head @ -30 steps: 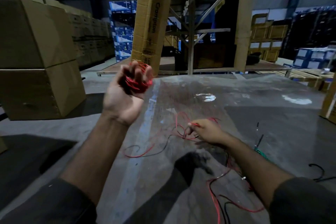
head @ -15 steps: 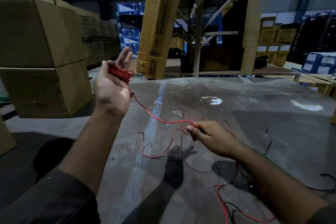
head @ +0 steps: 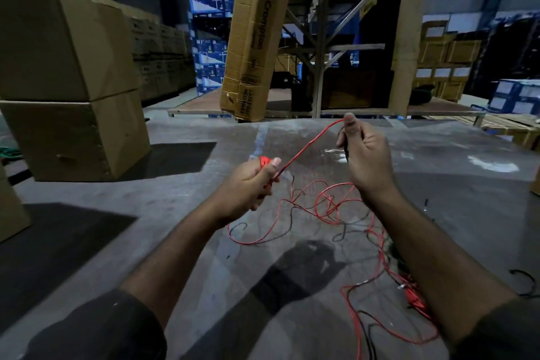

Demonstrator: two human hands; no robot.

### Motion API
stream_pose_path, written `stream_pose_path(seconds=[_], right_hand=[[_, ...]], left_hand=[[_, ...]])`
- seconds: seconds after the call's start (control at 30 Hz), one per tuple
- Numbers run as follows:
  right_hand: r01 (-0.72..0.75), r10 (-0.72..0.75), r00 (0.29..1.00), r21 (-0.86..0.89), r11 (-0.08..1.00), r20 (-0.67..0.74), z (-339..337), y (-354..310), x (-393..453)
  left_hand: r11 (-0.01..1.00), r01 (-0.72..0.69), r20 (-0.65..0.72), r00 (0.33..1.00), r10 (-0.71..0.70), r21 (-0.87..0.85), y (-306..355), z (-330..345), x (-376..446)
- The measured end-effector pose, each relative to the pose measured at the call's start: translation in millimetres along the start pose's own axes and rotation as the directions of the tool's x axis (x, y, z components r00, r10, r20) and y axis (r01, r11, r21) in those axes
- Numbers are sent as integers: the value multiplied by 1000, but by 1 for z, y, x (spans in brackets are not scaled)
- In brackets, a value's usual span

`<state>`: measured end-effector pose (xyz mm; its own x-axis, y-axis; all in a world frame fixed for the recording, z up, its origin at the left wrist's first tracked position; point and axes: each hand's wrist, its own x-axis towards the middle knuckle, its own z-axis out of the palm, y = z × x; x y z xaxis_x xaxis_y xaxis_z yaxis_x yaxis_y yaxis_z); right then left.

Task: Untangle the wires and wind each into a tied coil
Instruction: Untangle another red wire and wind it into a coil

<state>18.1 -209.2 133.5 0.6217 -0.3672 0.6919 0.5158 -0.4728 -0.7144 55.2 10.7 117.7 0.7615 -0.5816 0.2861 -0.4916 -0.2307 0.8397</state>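
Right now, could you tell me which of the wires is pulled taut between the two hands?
The red wire, stretched between left hand and right hand; the black wires lie slack on the table.

A bright red wire is showing against the dull grey tabletop, thin black strands are mixing in nearby, brown cartons are stacking far left, and blue-and-white boxes are sitting beyond.

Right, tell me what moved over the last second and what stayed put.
The left hand, gripping the red coil, came down from head height to just above the table. The right hand rose off the table, pinching the red wire and drawing it taut between the hands. The loose tangle stays on the table; the boxes are unchanged.
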Motion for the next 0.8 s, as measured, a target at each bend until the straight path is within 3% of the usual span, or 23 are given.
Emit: stream_pose_path(seconds=[0.17,0.23,0.3,0.4,0.47,0.53,0.63,0.8], right_hand=[[-30,22,998,-122,992,-64,8,2,9],[-24,20,999,-139,990,-25,13,4,8],[6,1,999,-178,984,42,17,8,3],[55,-16,988,-248,967,155,16,11,-9],[77,-10,961,-233,970,276,13,11,-19],[42,31,918,-174,984,396,12,16,-30],[-26,95,860,-143,989,502,12,29,-50],[197,-35,787,-197,960,617,7,18,-65]], left_hand=[[955,9,268,961,74,-297,22,9,-18],[887,8,287,947,141,-462,33,11,-24],[762,-16,164,974,159,-648,47,8,-26],[449,-132,-53,982,184,-884,60,-11,-23],[303,-226,-183,969,164,-926,64,-28,-17],[253,-333,-304,941,146,-909,65,-42,-12],[313,-478,-468,877,110,-821,64,-50,-4],[688,-513,-616,778,122,-513,41,-37,10]])
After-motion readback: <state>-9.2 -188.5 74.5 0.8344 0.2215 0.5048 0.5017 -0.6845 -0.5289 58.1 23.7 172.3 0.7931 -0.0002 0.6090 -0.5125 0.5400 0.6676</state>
